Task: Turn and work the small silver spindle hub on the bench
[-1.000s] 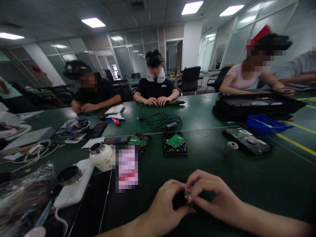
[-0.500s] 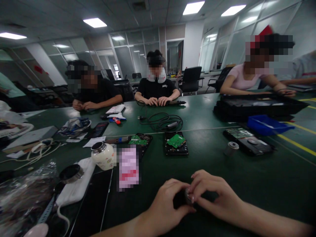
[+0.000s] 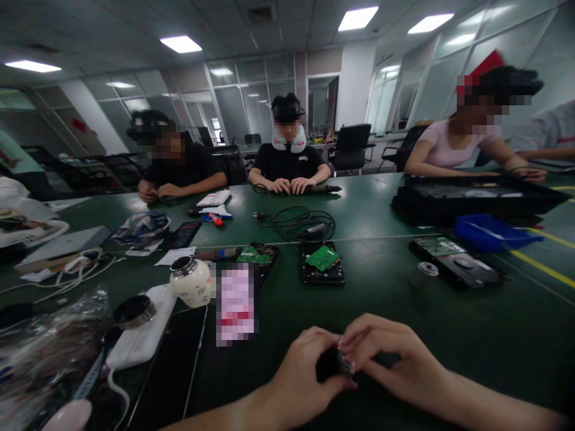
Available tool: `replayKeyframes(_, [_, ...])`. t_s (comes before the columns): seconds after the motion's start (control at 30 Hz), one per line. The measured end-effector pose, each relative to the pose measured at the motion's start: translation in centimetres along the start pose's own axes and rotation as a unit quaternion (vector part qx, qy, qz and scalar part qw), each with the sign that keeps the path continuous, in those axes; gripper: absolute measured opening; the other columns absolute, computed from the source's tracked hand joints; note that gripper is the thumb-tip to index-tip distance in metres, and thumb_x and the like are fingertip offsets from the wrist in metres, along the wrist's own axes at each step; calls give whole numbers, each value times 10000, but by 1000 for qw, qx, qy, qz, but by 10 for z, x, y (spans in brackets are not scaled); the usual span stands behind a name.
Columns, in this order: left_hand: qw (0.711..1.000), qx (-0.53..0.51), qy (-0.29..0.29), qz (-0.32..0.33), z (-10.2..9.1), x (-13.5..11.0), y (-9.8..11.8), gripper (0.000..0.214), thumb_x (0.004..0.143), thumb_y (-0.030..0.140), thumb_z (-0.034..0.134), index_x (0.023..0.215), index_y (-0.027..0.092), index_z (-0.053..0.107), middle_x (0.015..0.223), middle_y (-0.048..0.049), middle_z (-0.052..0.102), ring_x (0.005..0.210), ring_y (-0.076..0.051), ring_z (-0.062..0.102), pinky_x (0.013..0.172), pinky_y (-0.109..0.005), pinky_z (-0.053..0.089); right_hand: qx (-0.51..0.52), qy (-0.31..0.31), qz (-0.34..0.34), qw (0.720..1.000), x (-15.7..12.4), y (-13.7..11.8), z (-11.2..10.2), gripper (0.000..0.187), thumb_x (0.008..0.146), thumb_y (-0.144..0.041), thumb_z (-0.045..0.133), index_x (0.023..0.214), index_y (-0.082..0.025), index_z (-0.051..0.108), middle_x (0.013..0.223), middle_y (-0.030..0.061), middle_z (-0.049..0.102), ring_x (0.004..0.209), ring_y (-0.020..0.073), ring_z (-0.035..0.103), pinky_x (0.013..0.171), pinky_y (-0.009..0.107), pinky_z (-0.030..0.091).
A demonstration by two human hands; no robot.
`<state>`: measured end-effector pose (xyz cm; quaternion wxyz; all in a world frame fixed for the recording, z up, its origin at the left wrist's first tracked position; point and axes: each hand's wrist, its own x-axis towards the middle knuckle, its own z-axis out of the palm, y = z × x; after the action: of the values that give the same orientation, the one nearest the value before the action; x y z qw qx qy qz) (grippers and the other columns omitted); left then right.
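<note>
My left hand (image 3: 302,372) curves around a small round metal part (image 3: 345,363), its thumb below and fingers above. From the other side, the fingertips of my right hand (image 3: 398,354) press on the same part. Fingers cover much of it, so its exact kind is hidden. Beyond my right hand a small metal cylinder (image 3: 424,275) stands upright on the green table (image 3: 287,305). A hard drive (image 3: 462,261) lies behind that cylinder. Straight ahead rests another hard drive (image 3: 322,276) with a loose green circuit board (image 3: 321,257) on top.
Left of my hands are a cream jar (image 3: 191,286), a black phone-like slab (image 3: 173,365), a white power strip (image 3: 146,335) and plastic bags (image 3: 49,353). A coiled black cable (image 3: 300,222), blue tray (image 3: 492,232) and black tray (image 3: 476,200) lie farther back. Several people sit opposite.
The view has shifted slightly, so the table items sit a little farther right. Both hands stay on the small round part, with the right fingers moved a little over it.
</note>
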<state>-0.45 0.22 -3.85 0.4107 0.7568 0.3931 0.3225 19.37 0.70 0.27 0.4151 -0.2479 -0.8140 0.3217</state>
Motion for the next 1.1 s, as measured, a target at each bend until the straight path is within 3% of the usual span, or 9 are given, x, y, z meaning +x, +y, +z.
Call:
replayKeyframes(0.3, [1000,-6,-15,-7,-3,1,2,375,684,207,845,1027,214,694,1013,-33,675,959,-217,612,868,-324,475,-38,-30,50,998,7,-6,-5,142,810,-77,675,861,-203,718,913,34,704,839,125,679,746,225,551])
replayKeyframes(0.43, [1000,-5,-16,0,-4,2,3,392,684,197,845,1045,226,697,1022,-25,680,972,-213,611,886,-321,471,-29,9,43,999,12,-12,-8,113,770,-82,700,794,-193,696,839,28,703,762,129,679,679,226,558])
replayKeyframes(0.53, [1000,-2,-20,0,-5,2,6,435,680,197,849,1080,247,685,1050,-19,684,996,-218,610,915,-334,464,-45,54,45,997,14,-12,-25,68,777,-136,719,776,-193,682,848,41,699,757,144,682,679,246,570])
replayKeyframes(0.67, [1000,-4,-29,-5,-6,1,9,442,688,178,842,1090,272,683,1051,-10,687,994,-214,614,916,-334,467,-116,104,77,985,2,10,-54,76,780,-226,740,764,-189,676,875,71,696,814,194,683,728,305,578])
replayKeyframes(0.77, [1000,-6,-28,-10,-7,0,10,456,682,164,843,1098,263,685,1064,-20,681,1004,-212,612,924,-331,467,-149,94,123,977,-15,35,-64,91,803,-269,717,799,-182,689,893,81,694,821,208,684,697,306,577])
replayKeyframes(0.83, [999,-8,-29,-14,-7,1,9,458,681,168,844,1100,261,686,1070,-22,680,1013,-213,610,933,-333,464,-145,59,151,976,-26,49,-64,98,825,-269,690,848,-173,694,940,91,694,822,200,686,702,307,583])
replayKeyframes(0.97, [999,-11,-35,-12,-7,2,8,461,683,176,843,1104,272,682,1081,-14,680,1023,-215,607,942,-338,461,-147,23,166,975,-39,65,-60,131,820,-252,695,927,-176,694,1059,104,688,990,224,663,868,373,556])
replayKeyframes(1.1, [999,-9,-34,-16,-7,2,7,463,678,166,843,1101,264,683,1081,-15,675,1027,-213,606,944,-333,460,-104,29,177,978,-35,57,-54,115,840,-252,676,907,-160,690,1042,107,684,854,182,686,734,308,588])
